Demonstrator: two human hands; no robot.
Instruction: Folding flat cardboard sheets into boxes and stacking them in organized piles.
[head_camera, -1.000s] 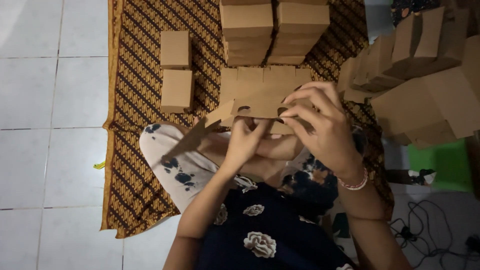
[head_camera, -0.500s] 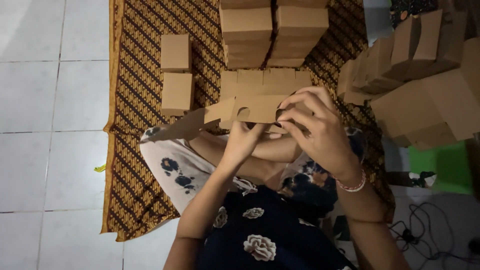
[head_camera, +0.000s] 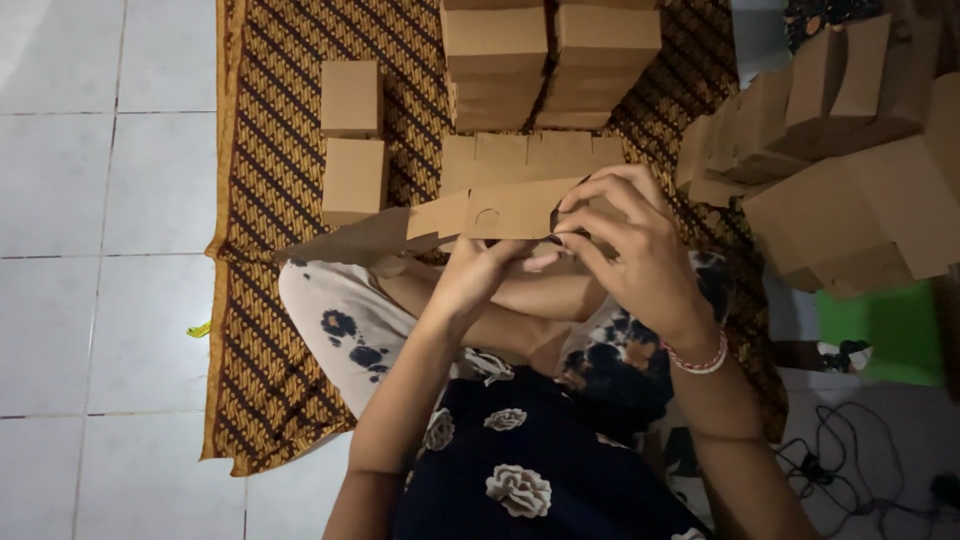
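Observation:
I hold a flat brown cardboard box blank (head_camera: 480, 212) in front of me, over my lap. My left hand (head_camera: 478, 275) grips it from below, fingers under the panel. My right hand (head_camera: 625, 240) pinches its right end, fingers curled over a flap. A long flap of the blank sticks out to the left, toward my knee. Beyond it, a pile of flat blanks (head_camera: 530, 158) lies on the patterned mat (head_camera: 260, 200).
Two folded small boxes (head_camera: 352, 140) stand on the mat at left. A stack of finished boxes (head_camera: 550, 60) rises at the far middle, and a heap of more boxes (head_camera: 850, 170) fills the right. White floor tiles (head_camera: 100, 250) lie left; cables (head_camera: 850, 460) at lower right.
The blank's left flap has swung from hanging down to lying nearly level. My right hand has shifted slightly right along the blank's end.

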